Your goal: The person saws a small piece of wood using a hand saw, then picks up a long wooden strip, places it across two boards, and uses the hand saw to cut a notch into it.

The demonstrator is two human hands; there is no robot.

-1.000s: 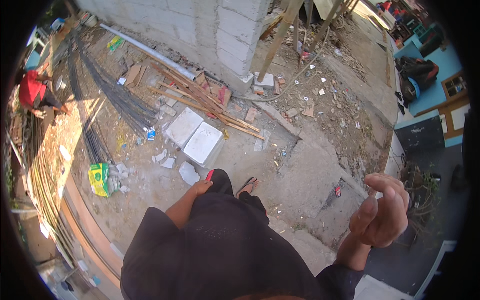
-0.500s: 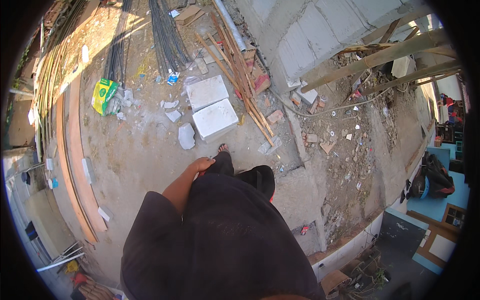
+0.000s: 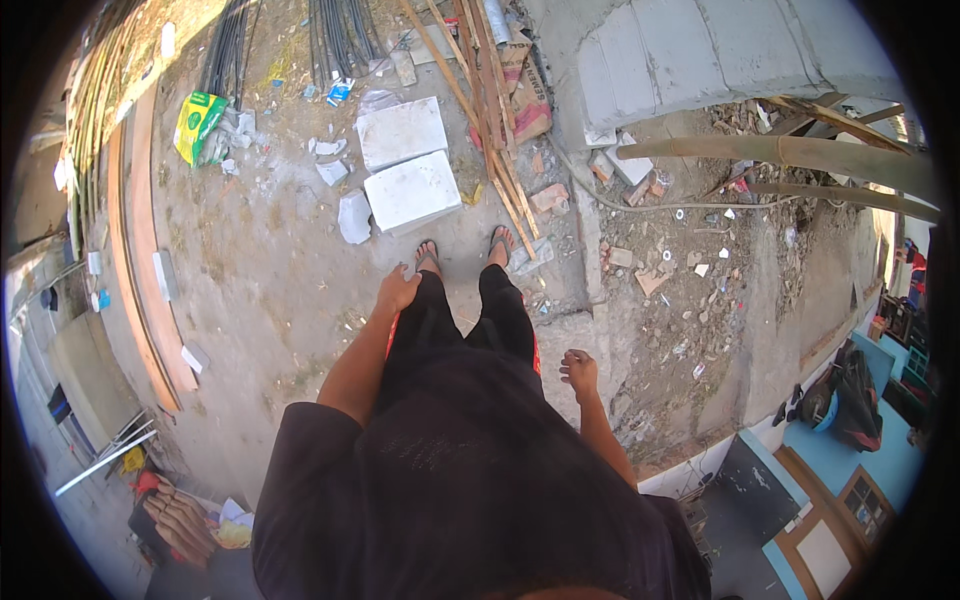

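Dusty bare ground (image 3: 270,270) fills the view as a person in a black shirt and black trousers stands in sandals on a building site, both arms hanging at the sides. A second ago the right hand (image 3: 579,372) was raised near the chest with its fingers curled round something small and pale; now it hangs low beside the right thigh, fingers loosely bent and holding nothing that can be seen. The left hand (image 3: 398,290) hangs against the left trouser leg, fingers relaxed and empty, much as it did half a second ago.

The view has swung round over the same second: two white slabs (image 3: 410,165), which lay further off, now lie just ahead of the sandalled feet, one behind the other, with pale broken pieces (image 3: 354,217) beside them. A bundle of thin timber strips (image 3: 490,110) slants past the slabs toward the right foot, and dark steel rods (image 3: 335,35) lie beyond. A green and yellow bag (image 3: 195,122) lies to the left, a grey block wall (image 3: 700,50) rises to the upper right, and bamboo poles (image 3: 790,152) lean across rubble there.

With both hands free and the slabs nearest, the person appears to have walked up to them, not yet bending or reaching.
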